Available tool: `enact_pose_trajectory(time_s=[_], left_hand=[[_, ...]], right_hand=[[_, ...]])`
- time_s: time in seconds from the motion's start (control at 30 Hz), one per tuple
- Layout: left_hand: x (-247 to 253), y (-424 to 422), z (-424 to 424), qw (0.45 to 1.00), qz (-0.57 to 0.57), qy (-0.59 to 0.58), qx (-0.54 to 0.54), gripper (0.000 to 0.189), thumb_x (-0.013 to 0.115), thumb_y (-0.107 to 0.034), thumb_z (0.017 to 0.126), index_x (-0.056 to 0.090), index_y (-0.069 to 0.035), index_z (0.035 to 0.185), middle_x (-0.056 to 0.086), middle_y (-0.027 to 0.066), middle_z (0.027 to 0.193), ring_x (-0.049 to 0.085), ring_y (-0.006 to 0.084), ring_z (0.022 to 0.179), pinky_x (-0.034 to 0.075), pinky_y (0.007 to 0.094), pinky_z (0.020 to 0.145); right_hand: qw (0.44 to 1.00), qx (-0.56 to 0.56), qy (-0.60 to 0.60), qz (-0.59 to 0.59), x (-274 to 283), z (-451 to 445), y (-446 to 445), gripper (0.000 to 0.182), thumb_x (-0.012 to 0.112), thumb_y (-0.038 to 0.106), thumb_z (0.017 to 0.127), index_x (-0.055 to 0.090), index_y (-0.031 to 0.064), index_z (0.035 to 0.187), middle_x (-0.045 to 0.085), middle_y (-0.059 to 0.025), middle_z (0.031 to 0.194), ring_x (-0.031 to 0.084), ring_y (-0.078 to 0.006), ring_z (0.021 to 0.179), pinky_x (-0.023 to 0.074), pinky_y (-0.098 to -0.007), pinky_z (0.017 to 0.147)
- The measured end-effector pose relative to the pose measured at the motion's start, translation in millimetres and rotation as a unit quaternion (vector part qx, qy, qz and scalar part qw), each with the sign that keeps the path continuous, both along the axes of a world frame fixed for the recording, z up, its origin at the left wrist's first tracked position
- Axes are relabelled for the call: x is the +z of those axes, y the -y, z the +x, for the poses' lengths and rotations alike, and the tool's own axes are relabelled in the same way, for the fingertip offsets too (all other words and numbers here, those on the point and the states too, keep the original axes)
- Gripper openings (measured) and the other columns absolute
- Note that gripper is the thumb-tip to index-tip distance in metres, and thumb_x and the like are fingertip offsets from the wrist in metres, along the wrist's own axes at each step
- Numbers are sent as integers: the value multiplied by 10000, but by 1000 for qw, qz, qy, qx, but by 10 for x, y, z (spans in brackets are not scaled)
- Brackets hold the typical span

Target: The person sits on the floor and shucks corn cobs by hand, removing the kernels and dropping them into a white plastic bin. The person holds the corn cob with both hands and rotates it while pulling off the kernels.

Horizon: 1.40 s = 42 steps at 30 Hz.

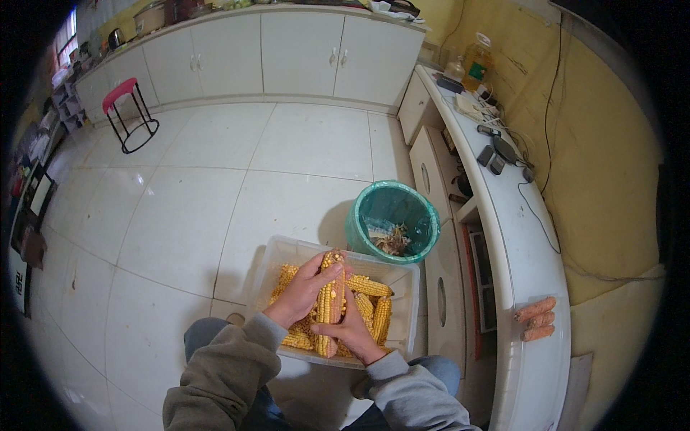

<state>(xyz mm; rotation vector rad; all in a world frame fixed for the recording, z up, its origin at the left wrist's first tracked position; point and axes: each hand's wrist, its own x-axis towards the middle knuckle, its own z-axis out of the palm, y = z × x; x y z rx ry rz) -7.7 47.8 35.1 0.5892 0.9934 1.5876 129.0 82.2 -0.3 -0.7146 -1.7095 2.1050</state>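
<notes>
Both my hands are on one partly shelled corn cob (326, 307), held lengthwise above a clear plastic bin (403, 323). Yellow kernels remain along its left side, while a strip on the right shows bare pinkish cob. My left hand (302, 285) grips the upper part, thumb across the front. Around the lower part is my right hand (350, 326), its thumb lying over the kernels. Inside the bin are several unshelled corn cobs (381, 318) and loose corn kernels (287, 273). My forearms and hands hide part of the bin's contents.
A green lined waste bin (356, 226) holding husk scraps touches or nearly touches the bin's far side. Three bare cobs (539, 320) lie on the white counter (531, 248) at right, with chargers and cables (498, 153) farther along. A pink-topped stool (119, 94) stands far left.
</notes>
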Motion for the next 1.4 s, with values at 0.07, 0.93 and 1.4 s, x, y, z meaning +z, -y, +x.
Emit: enact_pose_trajectory(time_s=[0.07,0.93,1.4], left_hand=[[2,-2,12,999,-9,-36,29,346,511,-168,922,424,-18,1222,542,78,1037,538,147,961,460,284,846],[-72,29,13,997,-11,-62,43,253,565,-100,873,467,-45,1099,500,9,869,510,86,782,443,224,667],[-117,7,68,997,-51,3,63,247,533,-195,914,472,-31,1088,497,10,887,487,72,814,433,229,694]], right_hand=[[998,10,46,28,-59,-1,27,972,740,48,602,158,-1,1379,421,-139,1247,429,-223,1149,355,-324,966],[996,58,60,17,-56,30,36,928,650,-4,570,191,-13,1377,467,-110,1172,473,-217,1043,379,-274,910],[998,-3,-15,-53,-27,-7,38,647,641,132,760,309,-15,1296,478,-94,1141,476,-174,1044,387,-291,910]])
